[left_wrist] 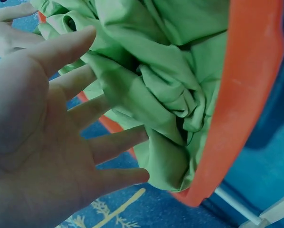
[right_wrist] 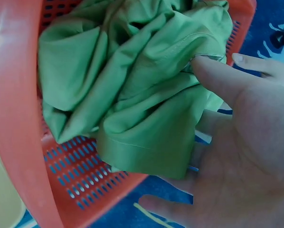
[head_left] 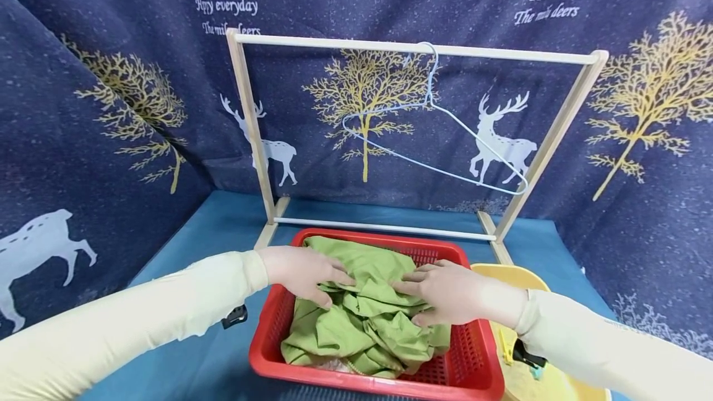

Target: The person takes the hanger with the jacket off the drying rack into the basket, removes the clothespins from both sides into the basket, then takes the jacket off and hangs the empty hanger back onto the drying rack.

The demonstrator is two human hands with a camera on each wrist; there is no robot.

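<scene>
Head cam is looking forward and down from above, taking in the whole red basket point(head_left: 473, 351), the wooden rack point(head_left: 414, 48) and the backdrop behind. Both wrist cams are sitting very close, looking past each palm at the green cloth point(left_wrist: 180, 71). All three are sharing that cloth and the basket rim.

A crumpled green cloth point(head_left: 364, 314) lies heaped in folds inside the red basket point(head_left: 267, 333), filling most of it, one hemmed edge hanging loose toward the slotted floor, both hands pressing on its top.
</scene>
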